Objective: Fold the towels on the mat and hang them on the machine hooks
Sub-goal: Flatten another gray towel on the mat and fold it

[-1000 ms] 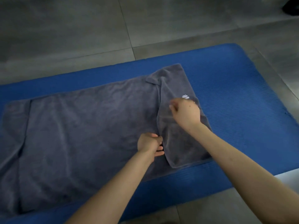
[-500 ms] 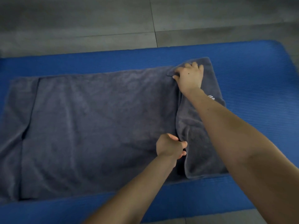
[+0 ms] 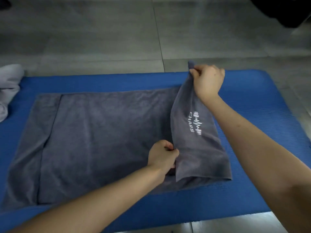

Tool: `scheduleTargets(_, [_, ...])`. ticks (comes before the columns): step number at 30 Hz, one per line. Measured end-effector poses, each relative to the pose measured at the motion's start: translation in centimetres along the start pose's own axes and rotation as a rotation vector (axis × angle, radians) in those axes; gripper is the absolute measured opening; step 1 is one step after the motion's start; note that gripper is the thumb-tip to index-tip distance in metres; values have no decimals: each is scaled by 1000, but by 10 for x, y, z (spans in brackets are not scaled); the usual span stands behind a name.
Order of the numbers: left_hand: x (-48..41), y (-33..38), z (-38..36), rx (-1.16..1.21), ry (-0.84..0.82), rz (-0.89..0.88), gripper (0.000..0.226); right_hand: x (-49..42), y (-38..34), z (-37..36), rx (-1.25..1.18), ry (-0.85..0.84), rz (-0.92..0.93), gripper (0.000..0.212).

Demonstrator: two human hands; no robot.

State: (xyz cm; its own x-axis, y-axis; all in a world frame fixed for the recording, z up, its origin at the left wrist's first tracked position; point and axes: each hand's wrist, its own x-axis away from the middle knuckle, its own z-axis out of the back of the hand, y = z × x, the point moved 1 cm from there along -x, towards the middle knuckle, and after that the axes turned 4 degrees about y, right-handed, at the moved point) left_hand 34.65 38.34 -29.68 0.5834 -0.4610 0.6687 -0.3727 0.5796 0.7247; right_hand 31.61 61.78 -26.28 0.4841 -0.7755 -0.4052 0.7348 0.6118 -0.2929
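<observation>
On the blue mat (image 3: pixel 252 101): a grey towel (image 3: pixel 101 140), spread flat, long way left to right. Right end lifted and turned over toward the middle, white letters (image 3: pixel 195 122) showing on the turned part. Thin strip turned in at the left end too.

Right hand (image 3: pixel 207 80) up at the far side, raised off the mat, fingers (image 3: pixel 196 72) curled tight on the far corner of the turned part. Held high to keep the cloth straight, not bunched. Left hand (image 3: pixel 162 156) down low at the near side, fingers (image 3: pixel 171 148) pinching the inner edge of the same part close to the near end. Kept low, most likely, to hold that edge in line with the flat cloth under it.

Looks like an early fold of this towel, done with both hands for neat, matching edges. Best to lay the far corner down level with the near one, then press flat. Could end up crooked with one corner pulled further than the other.

Off to the left, at the mat's edge: a pale bundle of cloth (image 3: pixel 10 84), maybe another towel. Grey tile floor (image 3: pixel 101 39) all around. No hooks or machine in sight, so no hanging yet.
</observation>
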Motion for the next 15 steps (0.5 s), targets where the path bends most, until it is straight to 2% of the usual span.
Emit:
scheduleTargets(3, [29,10,45,9,-68,16,7,-9,-37,33,-12,-35,26,29])
scheduleTargets(7, [65,28,120,-84,-161,-56,7,-17,-103,61,-82,-145,35,26])
scheduleTargets(10, [85,35,183,-151,-127,-72,6,-16,-158,68,-178,-266,11,22])
scheduleTargets(15, [99,18,277,-91,-10,-46,8,5,-247,47,-244,-411,74,17])
